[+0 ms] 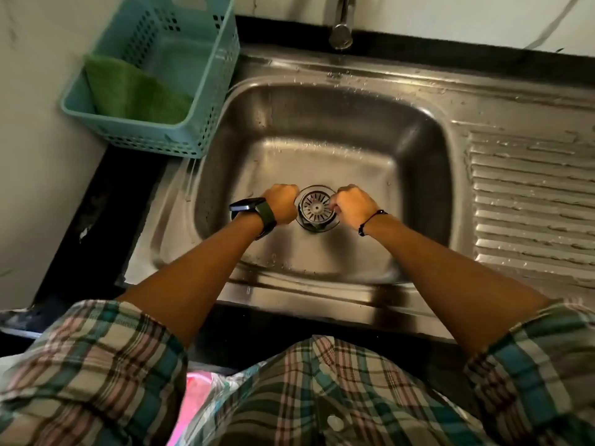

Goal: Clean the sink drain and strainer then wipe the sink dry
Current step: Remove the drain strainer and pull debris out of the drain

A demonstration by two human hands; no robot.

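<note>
Both hands are working at the drain in the floor of the sink [418,149]. The strainer [316,207] is sitting in the drain opening, slightly toward 6 o'clock of the basin centre. It appears to be sitting slightly askew, with dark material showing under its rim at 6 o'clock.

The left hand [280,202] is lying at the strainer's 9 o'clock edge with its fingers curled under. Whether those fingers are gripping the rim cannot be told, because the knuckles are hiding them. The right hand [352,206] is lying at the 3 o'clock edge, fingers curled, fingertips apparently pinching the rim.

Probable step: the strainer is being lifted or turned out of the drain.

Hazards from this position:
- Water droplets are covering the sink and the drainboard [531,201] at 3 o'clock. Wet metal could let the fingers slip off the rim.
- An uneven pull from the two sides could jam the strainer in the opening.
- Loosened debris could drop into the drain.

A green scouring pad [135,91] is resting in the blue basket [209,101] at 10 o'clock, on the bench.
</note>
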